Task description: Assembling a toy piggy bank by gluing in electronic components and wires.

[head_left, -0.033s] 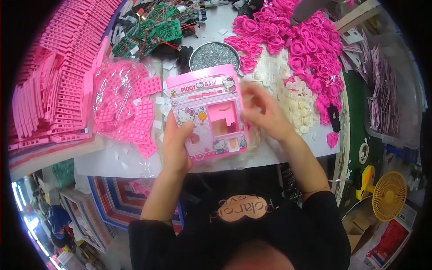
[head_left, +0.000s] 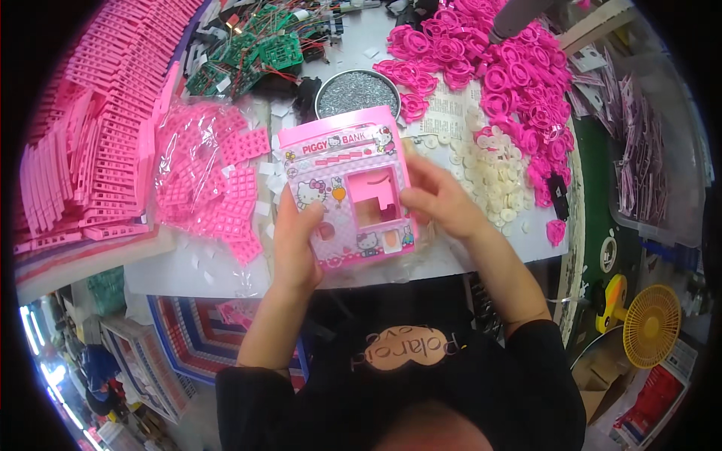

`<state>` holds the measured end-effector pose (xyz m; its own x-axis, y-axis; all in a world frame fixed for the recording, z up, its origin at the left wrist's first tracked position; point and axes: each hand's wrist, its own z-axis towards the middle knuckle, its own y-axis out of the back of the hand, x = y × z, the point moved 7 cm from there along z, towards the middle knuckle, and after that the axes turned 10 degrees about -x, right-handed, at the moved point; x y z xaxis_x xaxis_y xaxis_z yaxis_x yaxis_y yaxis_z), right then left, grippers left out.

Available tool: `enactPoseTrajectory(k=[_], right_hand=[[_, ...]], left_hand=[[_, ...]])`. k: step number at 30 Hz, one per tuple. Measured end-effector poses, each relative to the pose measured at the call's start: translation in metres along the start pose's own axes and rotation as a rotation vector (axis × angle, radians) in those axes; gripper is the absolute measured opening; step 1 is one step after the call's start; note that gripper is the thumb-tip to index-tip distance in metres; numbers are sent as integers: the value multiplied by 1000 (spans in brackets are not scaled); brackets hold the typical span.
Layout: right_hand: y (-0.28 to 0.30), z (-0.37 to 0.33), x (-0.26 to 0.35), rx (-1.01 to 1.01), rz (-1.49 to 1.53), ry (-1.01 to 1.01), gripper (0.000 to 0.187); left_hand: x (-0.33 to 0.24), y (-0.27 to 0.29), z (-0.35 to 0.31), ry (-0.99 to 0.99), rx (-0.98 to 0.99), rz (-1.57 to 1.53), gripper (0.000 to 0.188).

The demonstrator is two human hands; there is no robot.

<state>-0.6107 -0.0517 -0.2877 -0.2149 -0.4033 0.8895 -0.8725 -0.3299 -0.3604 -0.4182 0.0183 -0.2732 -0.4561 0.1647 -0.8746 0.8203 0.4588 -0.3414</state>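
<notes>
A pink plastic toy money-box front panel (head_left: 342, 218) with a cartoon-printed face is held up over the near edge of the table. It has a square window opening and smaller cut-outs. My left hand (head_left: 295, 244) grips its left side, thumb on the printed face and fingers behind. At the right edge, my right hand (head_left: 447, 201) has its thumb against the rim beside the window; its other fingers are curled and partly hidden by the panel.
Behind the panel stands a round tin of small screws (head_left: 357, 94). Left lie bagged pink keypads (head_left: 199, 169) and stacked pink panels (head_left: 113, 83); farther back, green circuit boards with wires (head_left: 282, 51). Pink ring parts (head_left: 504, 79) and white discs (head_left: 500, 177) are heaped right. A yellow fan (head_left: 650, 327) stands lower right.
My right hand has come down slightly, and its fingers, blurred before, now rest at the panel's right edge. The left hand and the panel have barely moved.
</notes>
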Motion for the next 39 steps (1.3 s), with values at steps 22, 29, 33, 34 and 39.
enactPoseTrajectory(k=[22, 29, 33, 34, 39], right_hand=[[-30, 7, 107, -251, -829, 619, 19], [-112, 15, 128, 290, -1375, 1121, 15], [-110, 19, 130, 66, -1270, 1251, 35], [-100, 8, 139, -76, -1173, 1319, 43], [-30, -6, 25, -76, -156, 201, 61]], left_hand=[[-32, 9, 24, -26, -41, -238, 93], [-14, -5, 11, 295, 328, -83, 109], [-18, 8, 8, 126, 419, 192, 82], [-16, 22, 9, 212, 307, 41, 79], [-21, 38, 6, 121, 147, -105, 73]])
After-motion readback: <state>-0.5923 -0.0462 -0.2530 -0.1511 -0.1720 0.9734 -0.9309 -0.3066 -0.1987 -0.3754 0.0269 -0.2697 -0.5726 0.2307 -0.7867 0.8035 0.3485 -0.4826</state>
